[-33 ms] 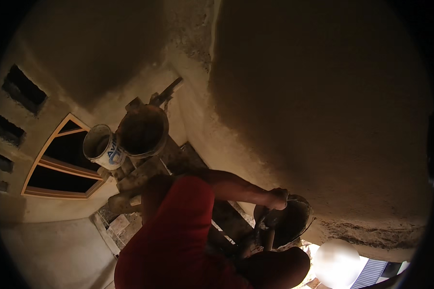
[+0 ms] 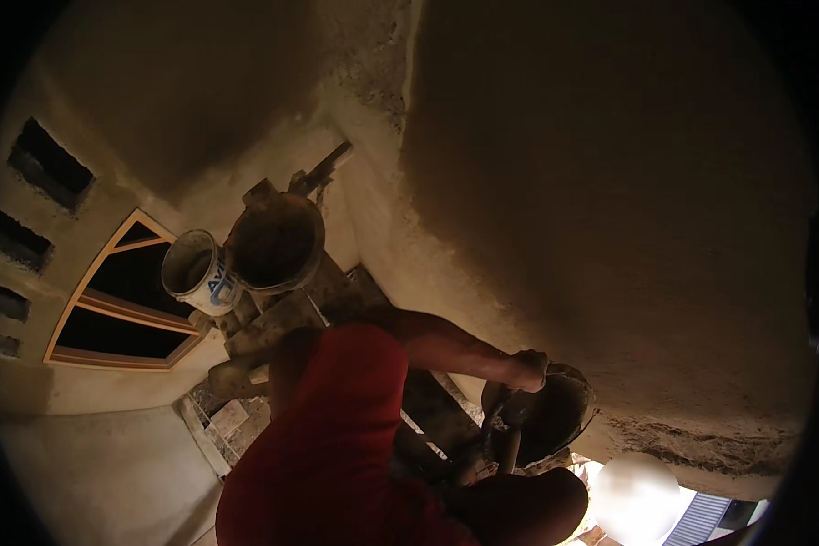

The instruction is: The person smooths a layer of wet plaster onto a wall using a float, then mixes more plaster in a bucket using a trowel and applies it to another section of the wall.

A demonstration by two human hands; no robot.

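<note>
The right hand (image 2: 526,369) grips the rim of a mortar pan (image 2: 555,414), steadying it beside the plastered wall (image 2: 610,200); left hand unseen.

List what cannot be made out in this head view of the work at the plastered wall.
- Left hand: not visible; the red shirt covers that side.
- Right hand: dim and small at the rim of the dark pan; its grip is unclear.
- Contents of the pan: lost in shadow.
- Inside of the white bucket and the dark bucket: too dark to tell.
- Bright round shape: overexposed near the lower edge.
</note>
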